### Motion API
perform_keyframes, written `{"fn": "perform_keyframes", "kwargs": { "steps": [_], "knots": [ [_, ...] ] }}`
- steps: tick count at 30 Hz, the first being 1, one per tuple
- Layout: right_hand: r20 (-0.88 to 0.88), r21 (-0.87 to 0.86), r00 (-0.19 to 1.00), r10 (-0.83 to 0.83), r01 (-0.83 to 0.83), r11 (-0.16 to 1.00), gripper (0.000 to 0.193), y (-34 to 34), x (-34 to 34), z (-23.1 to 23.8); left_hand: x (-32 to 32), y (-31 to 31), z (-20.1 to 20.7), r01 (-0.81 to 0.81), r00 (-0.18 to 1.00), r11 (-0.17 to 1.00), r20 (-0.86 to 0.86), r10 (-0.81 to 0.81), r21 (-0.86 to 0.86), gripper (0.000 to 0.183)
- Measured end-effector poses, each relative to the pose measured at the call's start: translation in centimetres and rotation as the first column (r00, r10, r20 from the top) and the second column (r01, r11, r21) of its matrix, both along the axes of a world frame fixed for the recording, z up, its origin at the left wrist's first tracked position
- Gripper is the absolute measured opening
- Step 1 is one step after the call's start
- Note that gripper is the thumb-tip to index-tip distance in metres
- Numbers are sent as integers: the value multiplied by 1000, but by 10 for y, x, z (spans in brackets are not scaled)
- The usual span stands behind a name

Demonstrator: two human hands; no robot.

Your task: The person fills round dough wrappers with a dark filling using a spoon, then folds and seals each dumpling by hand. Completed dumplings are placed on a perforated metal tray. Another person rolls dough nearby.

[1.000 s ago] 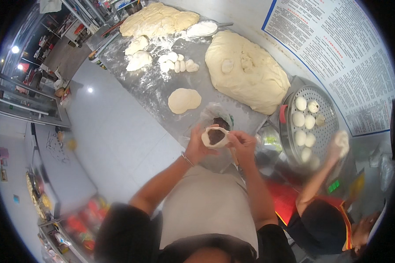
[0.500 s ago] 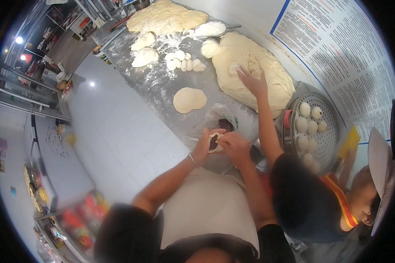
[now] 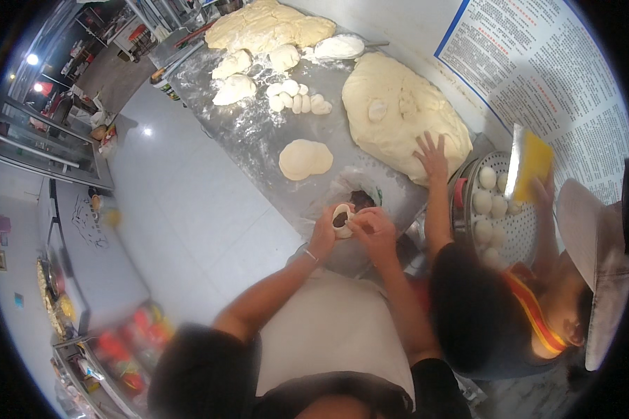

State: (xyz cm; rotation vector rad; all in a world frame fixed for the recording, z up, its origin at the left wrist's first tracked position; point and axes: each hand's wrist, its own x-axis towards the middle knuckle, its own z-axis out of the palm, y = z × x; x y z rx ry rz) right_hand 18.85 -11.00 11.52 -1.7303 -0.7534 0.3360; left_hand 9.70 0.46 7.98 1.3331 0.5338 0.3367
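My left hand cups a small round of dough with dark filling showing in its open middle. The fingers of my right hand are closed in a pinch on its right rim. Just beyond my hands, a plastic bag holds more dark filling. Overlapping flat dough wrappers lie on the metal table farther off.
Several small dough pieces and floured lumps lie farther back. A large dough mass is at right, under a co-worker's hand. Their other hand holds a yellow scraper over a perforated steamer tray of buns.
The co-worker's hand has moved nearer across the large dough, and the yellow scraper has come up over the tray. A blurred dough lump now rests among the floured lumps. My hands stay at the bun.
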Motion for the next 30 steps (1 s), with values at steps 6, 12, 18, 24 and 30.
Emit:
{"fn": "perform_keyframes", "kwargs": {
  "steps": [6, 12, 18, 24, 30],
  "knots": [
    [-134, -45, 991, 7, -13, 999, 10, 3, -3, 21, 1, 16, 11, 140, 985, 979, -75, -153, -151, 64],
    [405, -45, 903, 144, -137, 990, 15, 2, 4, 17, 11, 27, 16, 375, 926, 910, 27, -376, -176, 70],
    [-353, 6, 936, -13, 16, 1000, 17, 0, 0, 11, 19, 46, 43, 477, 844, 866, -197, -498, -147, 38],
    [-543, -7, 831, -123, 142, 990, 15, 7, -4, -4, 12, 2, 26, -119, 991, 991, 73, 114, 59, 29],
    [-14, 53, 998, -58, 58, 997, 9, 16, -13, 20, 6, 4, 16, -119, 993, 938, 31, 115, 325, 36]
  ]
}}
